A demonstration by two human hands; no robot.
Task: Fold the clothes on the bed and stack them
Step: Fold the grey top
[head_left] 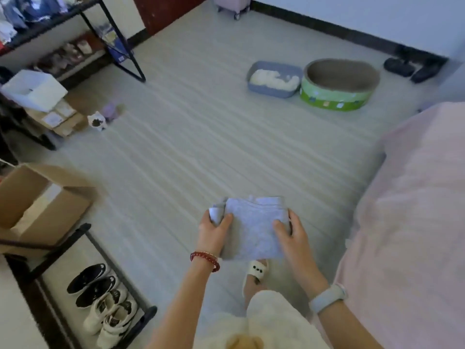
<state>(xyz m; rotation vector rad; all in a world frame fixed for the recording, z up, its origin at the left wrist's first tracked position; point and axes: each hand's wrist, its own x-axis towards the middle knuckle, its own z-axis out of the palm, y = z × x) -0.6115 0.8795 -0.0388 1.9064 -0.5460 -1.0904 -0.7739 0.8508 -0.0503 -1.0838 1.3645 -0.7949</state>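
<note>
Far left: brown cardboard box (pixel 37 205) with flaps open on the floor, below it a low black metal shoe rack (pixel 100 293) holding dark and white trainers; both blurred, box contents not readable. Centre: the left hand (pixel 214 229), red bead bracelet (pixel 205 259) at the wrist, grips the left edge of a small folded light-grey knit garment (pixel 251 230), thumb on top, fingers curled under a loose bunched corner. The garment is held in the air over the pale striped floor (pixel 188 147), in front of the body, not resting on anything. The right hand (pixel 289 230), pale blue wristband (pixel 328 298) on its wrist, pinches the right edge, thumb on top, fingers wrapped behind. Judgement: a grip at each side keeps the fold flat and square, so it won't fall open while being carried to a stack. Lower part of the garment hangs toward the person and hides part of a white slipper (pixel 256 270); what kind of garment it is, cannot tell. Right: pink-covered bed (pixel 415 222), cut off by the frame edge; no stack or other clothes show on the visible part. Far back: grey tray (pixel 274 79) and green oval cardboard bowl (pixel 339 84), unrelated.
</note>
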